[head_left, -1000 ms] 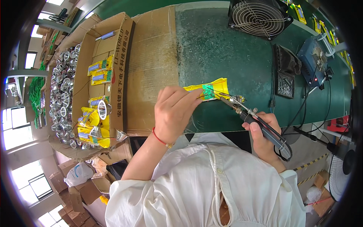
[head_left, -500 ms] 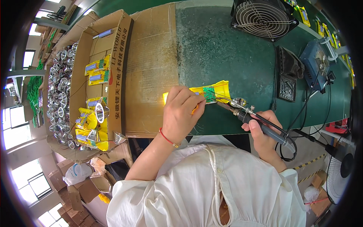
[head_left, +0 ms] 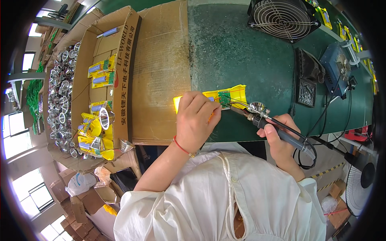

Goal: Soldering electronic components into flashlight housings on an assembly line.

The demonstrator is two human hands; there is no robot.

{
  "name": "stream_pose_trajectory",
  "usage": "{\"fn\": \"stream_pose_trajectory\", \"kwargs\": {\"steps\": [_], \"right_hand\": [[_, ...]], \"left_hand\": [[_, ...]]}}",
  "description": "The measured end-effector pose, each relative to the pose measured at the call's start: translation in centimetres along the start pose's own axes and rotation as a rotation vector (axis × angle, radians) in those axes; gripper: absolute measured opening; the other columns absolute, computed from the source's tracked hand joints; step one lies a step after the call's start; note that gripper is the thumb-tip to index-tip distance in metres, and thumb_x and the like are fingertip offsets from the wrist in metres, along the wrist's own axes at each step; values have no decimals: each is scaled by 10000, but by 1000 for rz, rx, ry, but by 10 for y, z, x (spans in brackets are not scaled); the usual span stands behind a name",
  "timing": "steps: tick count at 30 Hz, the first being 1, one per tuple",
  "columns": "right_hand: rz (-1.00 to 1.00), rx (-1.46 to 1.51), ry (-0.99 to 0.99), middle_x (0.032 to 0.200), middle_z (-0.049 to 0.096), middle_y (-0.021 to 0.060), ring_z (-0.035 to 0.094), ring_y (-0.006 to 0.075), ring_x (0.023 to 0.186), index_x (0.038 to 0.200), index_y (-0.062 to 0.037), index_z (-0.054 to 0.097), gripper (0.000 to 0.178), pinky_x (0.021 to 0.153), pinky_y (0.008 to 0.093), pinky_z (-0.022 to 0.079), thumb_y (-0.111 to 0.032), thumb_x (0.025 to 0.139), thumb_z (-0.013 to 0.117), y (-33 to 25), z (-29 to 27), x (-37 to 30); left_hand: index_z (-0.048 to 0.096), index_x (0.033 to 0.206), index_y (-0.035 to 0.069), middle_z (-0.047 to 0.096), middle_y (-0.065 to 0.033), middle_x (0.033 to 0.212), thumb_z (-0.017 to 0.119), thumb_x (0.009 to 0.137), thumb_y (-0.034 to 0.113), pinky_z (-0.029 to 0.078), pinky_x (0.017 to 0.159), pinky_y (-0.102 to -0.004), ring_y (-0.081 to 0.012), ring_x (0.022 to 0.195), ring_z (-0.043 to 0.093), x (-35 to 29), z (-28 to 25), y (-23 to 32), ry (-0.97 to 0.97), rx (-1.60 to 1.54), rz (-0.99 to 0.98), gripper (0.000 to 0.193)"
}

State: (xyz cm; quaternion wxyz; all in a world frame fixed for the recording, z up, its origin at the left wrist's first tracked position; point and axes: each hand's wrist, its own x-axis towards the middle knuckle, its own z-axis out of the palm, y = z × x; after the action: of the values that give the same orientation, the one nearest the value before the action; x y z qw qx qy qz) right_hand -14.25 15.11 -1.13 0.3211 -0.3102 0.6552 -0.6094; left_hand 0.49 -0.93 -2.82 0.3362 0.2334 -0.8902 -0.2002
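Observation:
My right hand (head_left: pixel 280 135) is wrapped round the grip of a soldering iron (head_left: pixel 277 133) with a thin wire-feed tube fixed along it. The iron's tip reaches the right end of a small green circuit board (head_left: pixel 224 99). That board lies in a yellow plastic housing (head_left: pixel 240 93), with a blue battery cell beside it and thin red and black wires. My left hand (head_left: pixel 197 116) rests over the housing's left part, fingertips pinched at the board's left side; what they hold is hidden. A shiny reflector cup (head_left: pixel 256 107) lies just right of the housing, behind the iron.
At left, a cardboard box (head_left: pixel 128 72) holds yellow housings with boards and cells, next to a mass of reflector cups (head_left: pixel 62 98). A black fan (head_left: pixel 283 19) stands at the back. Right are a tray of metal bits (head_left: pixel 307 93) and a blue soldering unit (head_left: pixel 335 66) with cables.
Both hands keep nearly the same pose, and the iron's tip stays at the board. The whole view has shifted slightly; nothing is visibly taken up or let go.

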Motion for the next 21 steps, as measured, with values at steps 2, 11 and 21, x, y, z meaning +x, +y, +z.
{"fn": "stream_pose_trajectory", "kwargs": {"steps": [2,11,21], "right_hand": [[7,-14,-17,697,611,105,599,113,628,850,33,521,193,563,230,485,-124,805,624,0,-1,-1],[-46,108,112,700,564,121,548,157,512,843,27,485,240,521,291,501,-155,792,632,4,0,-4],[-57,123,163,689,558,123,546,166,514,852,25,483,253,524,285,485,-180,797,621,7,-7,1]], "left_hand": [[602,701,53,548,-43,699,692,592,-22,432,643,-313,-224,741,517,-1,1,0,18,10,13,161],[590,712,61,532,-49,722,682,604,4,428,682,-333,-235,777,511,-4,6,-2,20,-11,-1,153],[626,726,51,564,-52,722,684,604,-21,440,670,-313,-236,750,527,6,-6,0,-19,-1,-31,153]]}}
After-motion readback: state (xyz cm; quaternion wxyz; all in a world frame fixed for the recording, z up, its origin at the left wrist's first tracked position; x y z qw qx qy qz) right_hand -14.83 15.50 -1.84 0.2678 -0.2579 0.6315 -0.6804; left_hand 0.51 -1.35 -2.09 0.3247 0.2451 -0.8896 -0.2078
